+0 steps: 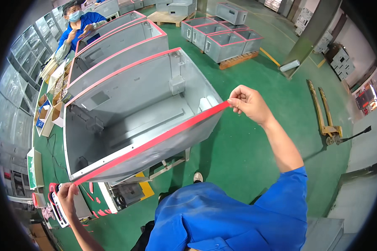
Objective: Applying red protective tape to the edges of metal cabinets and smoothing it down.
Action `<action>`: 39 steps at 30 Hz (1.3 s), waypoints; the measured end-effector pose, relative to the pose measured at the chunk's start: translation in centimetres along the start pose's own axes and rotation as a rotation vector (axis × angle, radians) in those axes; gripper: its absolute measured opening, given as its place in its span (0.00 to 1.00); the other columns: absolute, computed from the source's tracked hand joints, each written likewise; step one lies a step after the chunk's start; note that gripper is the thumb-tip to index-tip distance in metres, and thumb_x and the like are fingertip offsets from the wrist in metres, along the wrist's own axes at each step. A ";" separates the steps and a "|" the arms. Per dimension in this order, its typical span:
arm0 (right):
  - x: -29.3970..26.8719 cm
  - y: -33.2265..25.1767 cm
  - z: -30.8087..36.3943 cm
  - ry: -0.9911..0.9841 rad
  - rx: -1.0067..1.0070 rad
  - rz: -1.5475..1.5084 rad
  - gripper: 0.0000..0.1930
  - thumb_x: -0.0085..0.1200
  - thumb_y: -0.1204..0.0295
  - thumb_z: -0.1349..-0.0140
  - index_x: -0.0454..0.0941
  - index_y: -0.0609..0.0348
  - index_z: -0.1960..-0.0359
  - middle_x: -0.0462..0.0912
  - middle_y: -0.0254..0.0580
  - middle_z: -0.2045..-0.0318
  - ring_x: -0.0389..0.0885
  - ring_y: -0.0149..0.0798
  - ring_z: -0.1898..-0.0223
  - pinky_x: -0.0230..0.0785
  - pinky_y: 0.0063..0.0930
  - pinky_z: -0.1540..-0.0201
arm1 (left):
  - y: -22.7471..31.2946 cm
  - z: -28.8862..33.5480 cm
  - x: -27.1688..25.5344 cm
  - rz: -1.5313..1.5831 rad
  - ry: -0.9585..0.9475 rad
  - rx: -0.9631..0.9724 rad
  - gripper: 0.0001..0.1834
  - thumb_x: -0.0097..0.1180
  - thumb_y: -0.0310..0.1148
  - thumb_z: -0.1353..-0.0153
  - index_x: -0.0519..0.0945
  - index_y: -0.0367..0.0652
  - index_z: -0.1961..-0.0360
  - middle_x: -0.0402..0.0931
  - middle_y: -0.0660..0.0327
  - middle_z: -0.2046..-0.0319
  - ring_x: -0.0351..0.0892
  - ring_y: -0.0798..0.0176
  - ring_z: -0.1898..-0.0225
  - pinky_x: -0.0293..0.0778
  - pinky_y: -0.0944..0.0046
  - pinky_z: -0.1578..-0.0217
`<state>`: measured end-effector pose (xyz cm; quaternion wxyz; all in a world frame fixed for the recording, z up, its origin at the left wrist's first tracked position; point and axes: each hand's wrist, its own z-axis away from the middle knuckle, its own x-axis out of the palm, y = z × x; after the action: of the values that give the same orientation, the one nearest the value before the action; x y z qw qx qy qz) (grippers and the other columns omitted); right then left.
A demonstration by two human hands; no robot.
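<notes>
A strip of red tape (155, 142) is stretched along the near edge of a grey metal box (134, 79), whose open top faces up. My left hand (67, 193) pinches the strip's end by the box's near left corner. At the near right corner my right hand (249, 103) holds the other end between thumb and fingers. Along the left part, the bare white rim with small holes shows beside the strip. Red tape also lines the box's far rim. Inside the box are small brackets and a raised floor panel.
More red-edged grey boxes (123, 46) stand behind, beside a masked co-worker (81, 23) in blue. Grey boxes (225, 52) sit on a wooden pallet (238, 60). A yellow pallet jack (324, 113) stands right, near a pillar (312, 39). Parts bins (44, 115) line the left; red scraps (101, 212) lie below.
</notes>
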<state>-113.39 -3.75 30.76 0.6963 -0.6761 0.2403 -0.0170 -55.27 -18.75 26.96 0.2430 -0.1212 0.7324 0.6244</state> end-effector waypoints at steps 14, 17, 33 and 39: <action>-1.6 2.2 -3.8 -0.159 0.134 -0.086 0.07 0.54 0.72 0.46 0.70 0.61 0.72 0.73 0.32 0.78 0.70 0.23 0.78 0.64 0.15 0.77 | -1.6 -2.8 -0.7 0.381 0.129 -0.190 0.03 0.54 0.29 0.45 0.73 0.42 0.71 0.68 0.70 0.83 0.63 0.78 0.83 0.59 0.78 0.84; -1.6 1.9 -3.9 -0.182 0.169 -0.050 0.07 0.54 0.71 0.46 0.71 0.61 0.73 0.73 0.32 0.78 0.70 0.23 0.78 0.64 0.15 0.77 | -0.7 -3.0 -0.3 0.306 0.152 -0.176 0.03 0.54 0.30 0.45 0.73 0.43 0.72 0.68 0.70 0.84 0.62 0.79 0.85 0.56 0.79 0.86; -1.7 2.1 -5.0 -0.306 0.151 0.207 0.07 0.55 0.71 0.50 0.75 0.62 0.74 0.74 0.33 0.78 0.69 0.24 0.77 0.62 0.18 0.76 | -1.4 -3.2 -1.0 0.331 0.182 -0.322 0.04 0.53 0.31 0.44 0.71 0.46 0.73 0.69 0.71 0.83 0.65 0.81 0.83 0.55 0.82 0.87; -1.8 2.1 -5.3 -0.324 0.218 0.169 0.07 0.56 0.71 0.53 0.75 0.63 0.76 0.75 0.36 0.80 0.71 0.26 0.78 0.64 0.20 0.76 | -1.4 -3.4 -1.0 0.330 0.160 -0.321 0.05 0.54 0.31 0.45 0.71 0.46 0.74 0.68 0.72 0.84 0.65 0.81 0.83 0.56 0.82 0.88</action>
<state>-117.50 -7.91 29.51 0.7938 -0.5682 0.1776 0.1245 -54.41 -22.49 26.64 0.0563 -0.0859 0.6505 0.7525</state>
